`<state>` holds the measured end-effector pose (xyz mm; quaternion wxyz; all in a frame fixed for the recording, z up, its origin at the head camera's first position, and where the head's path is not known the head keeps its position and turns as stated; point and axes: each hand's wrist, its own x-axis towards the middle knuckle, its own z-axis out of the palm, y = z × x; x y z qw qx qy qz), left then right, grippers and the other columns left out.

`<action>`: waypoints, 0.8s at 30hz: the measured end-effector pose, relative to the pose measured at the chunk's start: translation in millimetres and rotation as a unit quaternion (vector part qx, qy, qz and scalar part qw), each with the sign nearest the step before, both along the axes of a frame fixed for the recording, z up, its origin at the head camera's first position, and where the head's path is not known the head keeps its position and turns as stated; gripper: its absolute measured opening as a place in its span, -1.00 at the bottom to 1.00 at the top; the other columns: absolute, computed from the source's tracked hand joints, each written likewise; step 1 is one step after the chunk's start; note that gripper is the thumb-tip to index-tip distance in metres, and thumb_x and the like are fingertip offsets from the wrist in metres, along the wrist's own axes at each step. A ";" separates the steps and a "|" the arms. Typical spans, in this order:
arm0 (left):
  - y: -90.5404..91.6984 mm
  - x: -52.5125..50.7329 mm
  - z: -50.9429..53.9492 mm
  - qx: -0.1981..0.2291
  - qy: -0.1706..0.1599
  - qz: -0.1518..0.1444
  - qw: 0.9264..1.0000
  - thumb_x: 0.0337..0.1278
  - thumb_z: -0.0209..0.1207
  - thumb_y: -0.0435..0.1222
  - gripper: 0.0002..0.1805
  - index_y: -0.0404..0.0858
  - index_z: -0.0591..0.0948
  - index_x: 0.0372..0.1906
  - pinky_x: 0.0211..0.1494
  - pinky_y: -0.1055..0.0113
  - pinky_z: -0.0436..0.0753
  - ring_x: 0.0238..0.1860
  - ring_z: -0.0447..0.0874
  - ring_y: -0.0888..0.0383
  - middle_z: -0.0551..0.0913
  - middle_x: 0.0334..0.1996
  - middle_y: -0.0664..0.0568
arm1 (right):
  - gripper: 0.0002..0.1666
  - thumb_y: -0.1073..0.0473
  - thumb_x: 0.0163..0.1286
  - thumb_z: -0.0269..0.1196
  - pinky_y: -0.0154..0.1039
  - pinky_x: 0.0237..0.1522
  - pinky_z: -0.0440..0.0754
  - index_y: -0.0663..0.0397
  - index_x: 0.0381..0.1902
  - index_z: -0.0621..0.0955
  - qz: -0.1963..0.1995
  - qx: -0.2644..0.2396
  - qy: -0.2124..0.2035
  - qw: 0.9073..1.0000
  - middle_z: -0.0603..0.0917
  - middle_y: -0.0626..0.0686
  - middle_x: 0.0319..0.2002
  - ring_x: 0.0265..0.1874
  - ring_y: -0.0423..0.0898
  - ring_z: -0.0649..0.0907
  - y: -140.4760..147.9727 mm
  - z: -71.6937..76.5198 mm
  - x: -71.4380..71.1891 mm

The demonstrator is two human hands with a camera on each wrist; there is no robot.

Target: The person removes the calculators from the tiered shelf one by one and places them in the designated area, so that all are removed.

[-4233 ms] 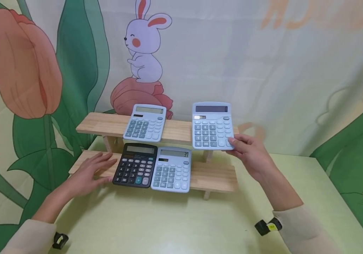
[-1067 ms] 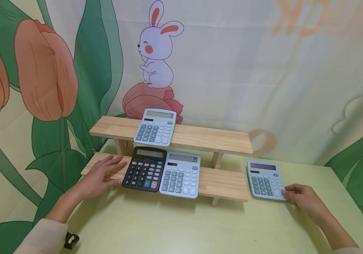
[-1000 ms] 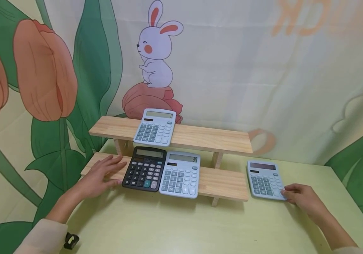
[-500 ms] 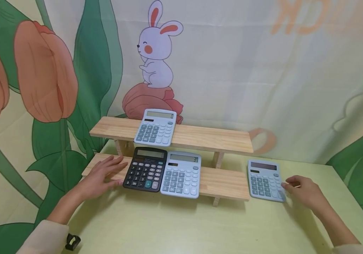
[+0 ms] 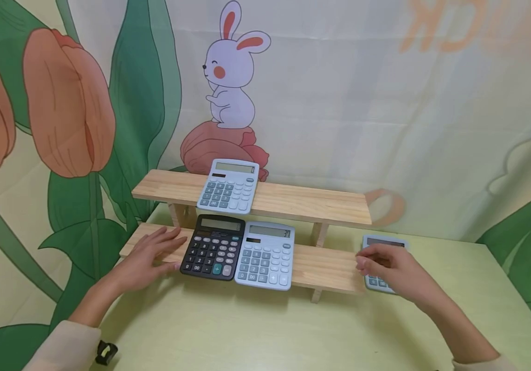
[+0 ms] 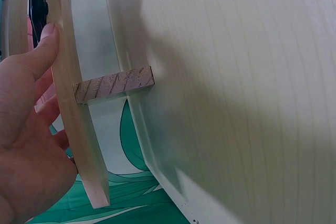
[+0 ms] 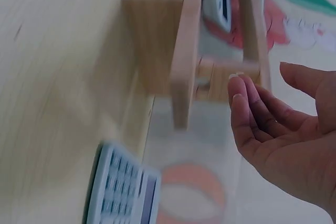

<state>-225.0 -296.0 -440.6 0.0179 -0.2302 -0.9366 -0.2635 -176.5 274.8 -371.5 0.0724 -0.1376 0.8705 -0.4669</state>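
Head view: the left hand rests relaxed on the lower shelf beside 1 black calculator. The right hand, loosely curled and empty, partly hides 1 blue calculator.

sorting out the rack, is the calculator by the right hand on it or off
Off: that calculator lies on the table, past the right end of the wooden rack, partly hidden by the right hand.

Plain cream sleeves, small black wrist device

Matt, smooth wooden shelf — plastic calculators — creased cloth backdrop
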 end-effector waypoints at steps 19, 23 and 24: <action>0.6 -1.5 0.0 0.005 0.001 -0.006 1.000 0.38 0.38 -0.12 -0.28 -0.25 0.47 0.54 0.57 -0.47 -0.13 0.65 -0.08 -0.40 0.21 0.63 -0.28 | -0.66 0.12 0.61 0.29 0.10 0.26 0.66 0.24 0.16 0.70 -0.005 -0.212 -0.034 0.977 0.81 0.21 -0.03 0.00 0.13 0.80 -169.5 11.4 -42.1; 1.4 -0.4 -0.6 0.006 0.007 -0.010 1.000 0.39 0.38 -0.10 -0.28 -0.26 0.47 0.54 0.55 -0.50 -0.10 0.64 -0.07 -0.43 0.22 0.62 -0.30 | -0.64 0.11 0.61 0.29 0.11 0.27 0.66 0.30 0.13 0.70 -0.019 -0.256 -0.055 0.965 0.80 0.28 -0.04 -0.01 0.14 0.81 -191.4 11.7 -51.8; 1.6 -0.4 -0.6 0.005 0.007 -0.010 1.000 0.39 0.37 -0.10 -0.28 -0.26 0.47 0.54 0.55 -0.50 -0.10 0.64 -0.07 -0.43 0.22 0.62 -0.29 | -0.63 0.11 0.61 0.28 0.08 0.26 0.67 0.33 0.14 0.69 -0.021 -0.264 -0.062 0.962 0.80 0.29 -0.03 -0.01 0.14 0.81 -196.0 10.3 -54.0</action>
